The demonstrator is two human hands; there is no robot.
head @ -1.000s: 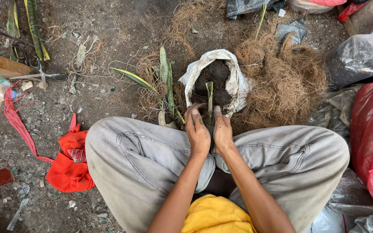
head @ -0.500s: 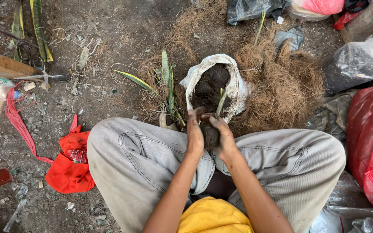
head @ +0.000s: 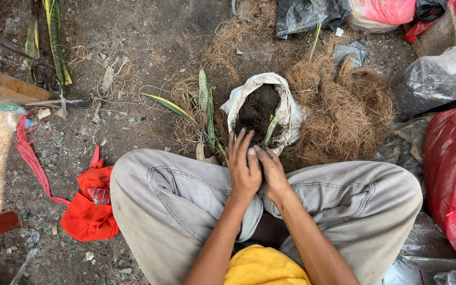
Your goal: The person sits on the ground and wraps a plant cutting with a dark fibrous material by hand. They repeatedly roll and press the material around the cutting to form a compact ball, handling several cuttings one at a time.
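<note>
This is a dirt yard for potting plants. A white bag of dark soil (head: 262, 108), a pile of brown fibre (head: 339, 105) and long green leaves (head: 204, 105) lie on the ground.

Red cloth (head: 88, 203) lies left; red bag (head: 452, 184) sits right.

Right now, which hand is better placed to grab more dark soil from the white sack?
Probably the left hand: its spread fingers reach the rim of the white sack of dark soil, by the green leaf cutting. The right hand sits lower, curled, pressed against the left.
</note>
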